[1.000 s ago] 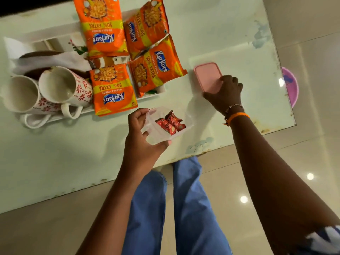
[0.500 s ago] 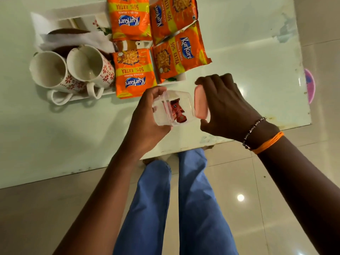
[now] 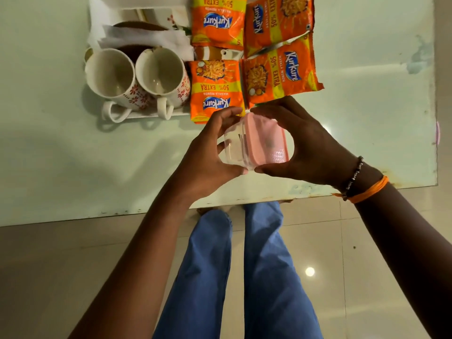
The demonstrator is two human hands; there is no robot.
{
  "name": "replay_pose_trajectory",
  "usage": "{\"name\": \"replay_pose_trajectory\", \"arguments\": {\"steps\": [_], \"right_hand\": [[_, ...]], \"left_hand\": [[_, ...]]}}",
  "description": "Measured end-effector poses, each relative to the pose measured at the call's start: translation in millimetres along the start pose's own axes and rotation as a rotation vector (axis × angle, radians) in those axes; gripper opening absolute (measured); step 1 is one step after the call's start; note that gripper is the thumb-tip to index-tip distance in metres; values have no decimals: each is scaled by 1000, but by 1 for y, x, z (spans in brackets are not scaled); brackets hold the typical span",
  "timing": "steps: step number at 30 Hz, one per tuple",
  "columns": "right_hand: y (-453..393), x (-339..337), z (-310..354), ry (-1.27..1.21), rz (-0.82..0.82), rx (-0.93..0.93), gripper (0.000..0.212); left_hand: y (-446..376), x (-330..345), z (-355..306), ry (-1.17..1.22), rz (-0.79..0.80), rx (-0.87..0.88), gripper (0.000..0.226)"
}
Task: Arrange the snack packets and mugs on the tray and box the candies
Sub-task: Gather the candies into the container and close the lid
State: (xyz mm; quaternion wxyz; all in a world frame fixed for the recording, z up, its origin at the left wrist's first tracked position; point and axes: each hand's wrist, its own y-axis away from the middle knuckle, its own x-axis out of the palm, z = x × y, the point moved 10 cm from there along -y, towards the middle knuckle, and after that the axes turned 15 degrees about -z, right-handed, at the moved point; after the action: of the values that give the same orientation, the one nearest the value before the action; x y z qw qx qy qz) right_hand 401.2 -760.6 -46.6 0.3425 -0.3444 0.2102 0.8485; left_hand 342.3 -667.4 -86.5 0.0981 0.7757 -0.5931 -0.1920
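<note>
Above the table's near edge I hold a small clear plastic box (image 3: 233,149) tilted on its side, my left hand (image 3: 208,152) gripping its body. My right hand (image 3: 310,145) presses the pink lid (image 3: 265,140) against the box's mouth. The candies are hidden behind the lid. Further back, a white tray (image 3: 146,115) carries two white mugs with red flowers (image 3: 110,77) (image 3: 162,74) and several orange snack packets (image 3: 216,89) (image 3: 281,74).
White paper napkins (image 3: 146,41) and a brown item lie on the tray behind the mugs. The glass table's front edge (image 3: 122,212) runs just ahead of my blue-trousered legs (image 3: 244,277). A pink round object (image 3: 437,133) shows past the table's right edge.
My right hand picked the pink lid off the table, carried it left and set it over the box's opening. My left hand lifted and tilted the box. The candies are now covered.
</note>
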Motion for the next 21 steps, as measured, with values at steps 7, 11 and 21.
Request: {"name": "replay_pose_trajectory", "arguments": {"steps": [7, 11, 21], "right_hand": [[-11, 22, 23, -149, 47, 28, 87], [-14, 35, 26, -239, 44, 69, 88], [-35, 48, 34, -15, -68, -5, 93]], "left_hand": [[9, -31, 9, 140, -58, -76, 91], [14, -40, 9, 214, -37, -109, 93], [11, -53, 41, 627, -246, -509, 37]]}}
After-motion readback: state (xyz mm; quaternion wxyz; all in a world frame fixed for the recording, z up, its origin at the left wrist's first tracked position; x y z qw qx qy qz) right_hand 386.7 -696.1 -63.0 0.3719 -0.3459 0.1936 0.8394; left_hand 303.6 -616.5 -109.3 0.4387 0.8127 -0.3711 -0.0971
